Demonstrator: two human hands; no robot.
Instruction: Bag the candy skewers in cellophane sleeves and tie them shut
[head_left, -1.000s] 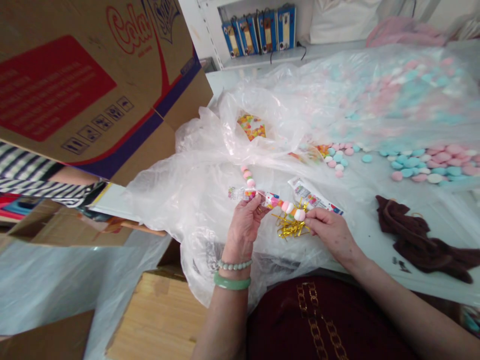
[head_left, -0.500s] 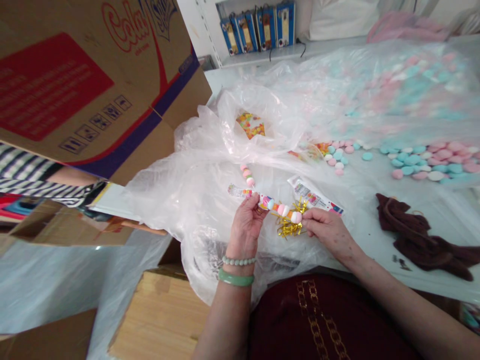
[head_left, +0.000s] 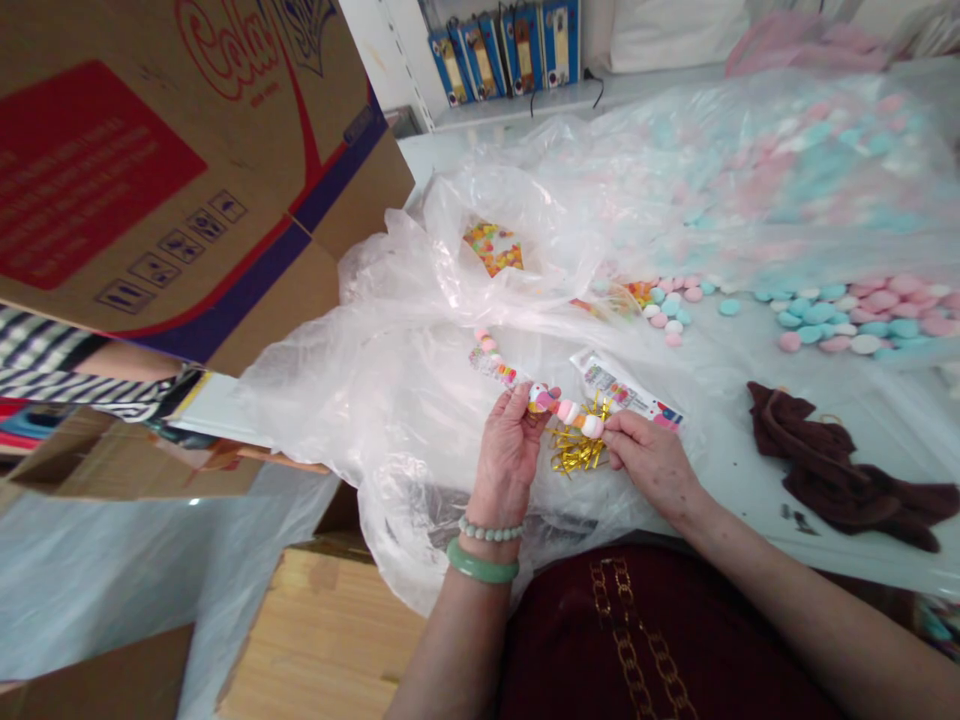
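A strand of pink, white and orange candies [head_left: 568, 411] stretches between my two hands above the plastic sheeting. My left hand [head_left: 514, 440] pinches it near a colourful piece, beside a clear printed wrapper [head_left: 491, 367]. At the strand's right end, my right hand [head_left: 645, 455] has thumb and forefinger closed on it by a white candy. Gold tinsel [head_left: 579, 449] hangs or lies just below the strand; which, I cannot tell. Behind my right hand lies a white printed packet [head_left: 626, 388]. More pink and white candies [head_left: 486, 342] extend up and left of the wrapper.
A large cola carton [head_left: 285, 290] stands at the left, with a person's striped sleeve [head_left: 45, 360] below it. Loose pastel candies [head_left: 817, 318] and a brown cloth [head_left: 847, 465] are on the right. A wooden box [head_left: 322, 630] is at lower left.
My left hand has moved slightly right along the strand, closer to my right hand. The printed wrapper has turned and now slopes down to the right. The view has shifted a little.
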